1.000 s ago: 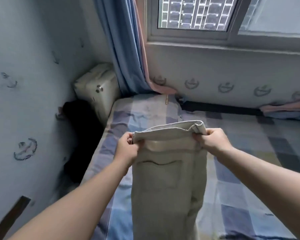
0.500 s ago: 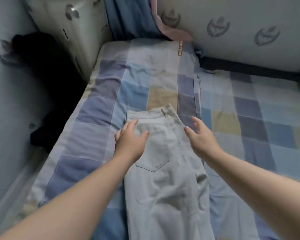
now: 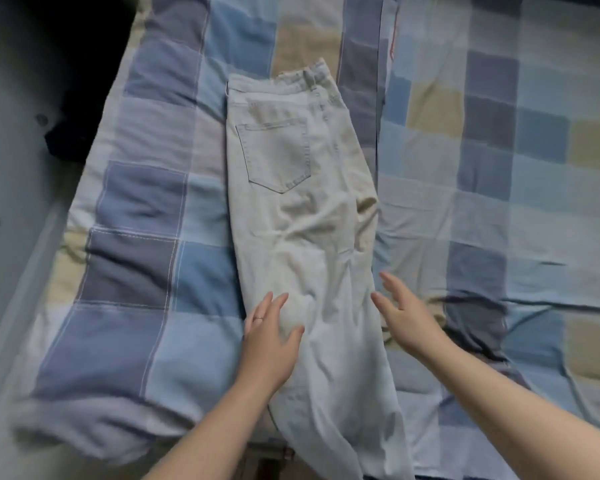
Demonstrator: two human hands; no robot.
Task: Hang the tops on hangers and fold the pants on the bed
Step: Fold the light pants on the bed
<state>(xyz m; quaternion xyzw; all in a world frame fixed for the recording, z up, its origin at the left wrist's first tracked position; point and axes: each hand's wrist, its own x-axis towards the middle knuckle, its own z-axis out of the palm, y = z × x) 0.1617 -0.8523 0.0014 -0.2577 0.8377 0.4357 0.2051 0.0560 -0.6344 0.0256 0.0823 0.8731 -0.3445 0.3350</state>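
A view looking down from a person's head at a bed (image 3: 129, 271) covered in a checked quilt of blue, grey-blue, white and tan squares; a pair of pale, washed-out jeans (image 3: 302, 216) lies lengthwise along the middle of the quilt, folded in half so one leg rests on the other, waistband at the far end and the legs running toward the viewer and over the near edge of the bed; a single back pocket (image 3: 276, 154) faces up near the waistband, and the cloth below it is creased; the left hand (image 3: 269, 341), a ring on one finger, rests flat on the left edge of the jeans with fingers straight and slightly spread; the right hand (image 3: 400, 315) is at the right edge of the jeans, fingers straight and spread, gripping nothing; whether it touches the cloth is unclear; both bare forearms reach in from the bottom; a dark gap (image 3: 73, 98) runs along the bed's left side.
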